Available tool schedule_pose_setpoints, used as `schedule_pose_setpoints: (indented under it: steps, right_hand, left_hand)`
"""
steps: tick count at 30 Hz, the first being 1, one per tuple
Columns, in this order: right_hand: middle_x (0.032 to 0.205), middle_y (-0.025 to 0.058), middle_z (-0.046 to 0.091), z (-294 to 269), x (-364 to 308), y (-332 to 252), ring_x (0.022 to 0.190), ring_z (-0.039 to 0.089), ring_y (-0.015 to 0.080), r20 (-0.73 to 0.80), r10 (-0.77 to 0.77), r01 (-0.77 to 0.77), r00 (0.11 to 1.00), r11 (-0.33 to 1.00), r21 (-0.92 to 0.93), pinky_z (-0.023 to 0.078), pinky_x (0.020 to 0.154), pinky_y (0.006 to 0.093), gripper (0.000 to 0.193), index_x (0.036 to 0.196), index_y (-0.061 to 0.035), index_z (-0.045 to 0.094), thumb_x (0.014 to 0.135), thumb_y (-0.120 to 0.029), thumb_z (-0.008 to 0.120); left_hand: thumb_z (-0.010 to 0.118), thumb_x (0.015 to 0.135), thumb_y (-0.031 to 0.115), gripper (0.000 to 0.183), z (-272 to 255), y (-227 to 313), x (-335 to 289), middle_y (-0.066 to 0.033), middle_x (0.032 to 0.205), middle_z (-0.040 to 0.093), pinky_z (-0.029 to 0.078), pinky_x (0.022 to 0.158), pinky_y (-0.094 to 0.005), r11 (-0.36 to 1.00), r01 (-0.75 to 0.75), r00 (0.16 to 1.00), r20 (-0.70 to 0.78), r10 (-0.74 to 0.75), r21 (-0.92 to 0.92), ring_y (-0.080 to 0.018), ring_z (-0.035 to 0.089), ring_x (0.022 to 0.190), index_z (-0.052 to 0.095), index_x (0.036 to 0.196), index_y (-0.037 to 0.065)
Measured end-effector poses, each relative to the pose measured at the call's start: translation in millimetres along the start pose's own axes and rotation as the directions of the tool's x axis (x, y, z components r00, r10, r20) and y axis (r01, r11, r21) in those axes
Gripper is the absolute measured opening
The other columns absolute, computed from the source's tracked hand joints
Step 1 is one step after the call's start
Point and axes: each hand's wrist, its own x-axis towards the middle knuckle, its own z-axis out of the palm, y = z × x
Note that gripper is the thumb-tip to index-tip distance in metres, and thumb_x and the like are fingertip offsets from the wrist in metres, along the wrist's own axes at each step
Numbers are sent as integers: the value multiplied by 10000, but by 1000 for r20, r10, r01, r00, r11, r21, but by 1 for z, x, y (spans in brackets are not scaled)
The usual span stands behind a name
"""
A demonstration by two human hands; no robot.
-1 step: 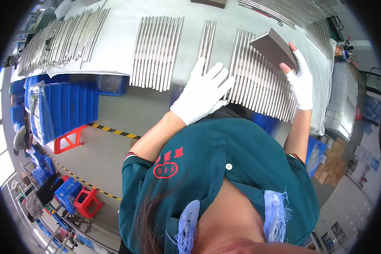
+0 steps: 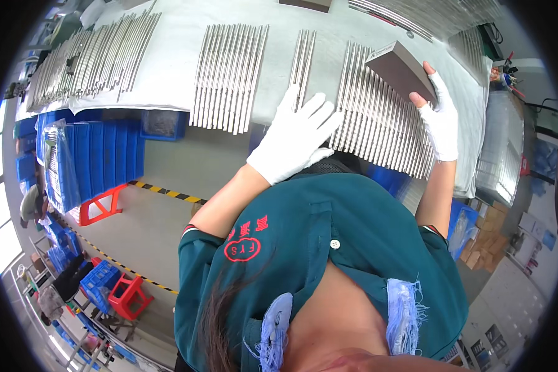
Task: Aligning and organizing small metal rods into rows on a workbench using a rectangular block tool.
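Observation:
My left hand (image 2: 296, 136), in a white glove, lies with its fingers spread at the near ends of a small group of metal rods (image 2: 304, 53). Its outer fingers reach the left edge of a wide row of similar rods (image 2: 375, 118). In my right hand (image 2: 440, 121), gloved in white with thumb and a fingertip bare, is a grey-brown rectangular block (image 2: 403, 69). The thumb and fingers grip the block's right end, and it slants over the far part of the wide row. Whether its underside touches the rods cannot be seen.
Another row of rods (image 2: 229, 77) lies left of my left hand. Many more rods (image 2: 96, 59) cover the far left of the white-covered table (image 2: 173, 62). A second dark block (image 2: 307, 5) sits at the back edge. Blue bins (image 2: 105, 155) stand below the table at left.
My left hand has shifted very slightly to the left, fingers still spread. My right hand and the block look unmoved.

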Motion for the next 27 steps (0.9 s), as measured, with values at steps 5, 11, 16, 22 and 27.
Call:
schedule_pose_setpoints:
  steps: [5, 11, 16, 22, 27]
  right_hand:
    - [1379, 111, 533, -4, 0, 6, 1222, 532, 195, -42, -3, 3, 999, 1000, -4, 398, 1049, 302, 595, 1431, -93, 499, 877, -107, 714]
    - [1371, 109, 540, 3, 3, 3, 1204, 541, 185, -23, -18, 17, 1000, 1000, -24, 411, 1035, 296, 599, 1433, -107, 500, 875, -115, 717]
    - [1361, 100, 545, 3, 4, 5, 1192, 546, 177, -18, -27, 28, 999, 999, 17, 417, 1026, 295, 595, 1429, -111, 507, 874, -123, 721]
    - [1346, 98, 556, -1, 1, 9, 1192, 543, 176, -50, -42, 42, 998, 999, -5, 414, 1029, 296, 596, 1428, -114, 509, 872, -123, 724]
    - [1353, 104, 551, 1, 0, 6, 1209, 530, 182, -39, -36, 36, 999, 999, 3, 408, 1028, 295, 609, 1432, -117, 506, 870, -148, 737]
  left_hand:
    - [690, 788, 495, 732, -13, -21, -23, -142, 1429, 502, 180, 1132, -625, 989, 145, 987, -66, -145, 8, -327, 403, 1376, 526, 1365, 76]
    - [706, 783, 473, 720, -11, -19, -23, -128, 1405, 524, 181, 1144, -599, 993, 116, 992, -37, -117, -33, -325, 427, 1361, 527, 1365, 88]
    - [695, 787, 492, 753, -3, -13, -21, -141, 1422, 505, 172, 1154, -587, 990, 44, 998, -33, -49, -136, -314, 422, 1366, 506, 1381, 70]
    - [654, 783, 570, 818, -4, -22, -22, -158, 1444, 481, 172, 1154, -588, 992, 126, 991, -43, -125, 17, -327, 402, 1378, 487, 1401, 62]
    - [675, 777, 545, 825, 1, -11, -15, -153, 1468, 451, 230, 1147, -554, 996, 39, 999, -11, -40, -77, -327, 389, 1386, 457, 1428, 88]
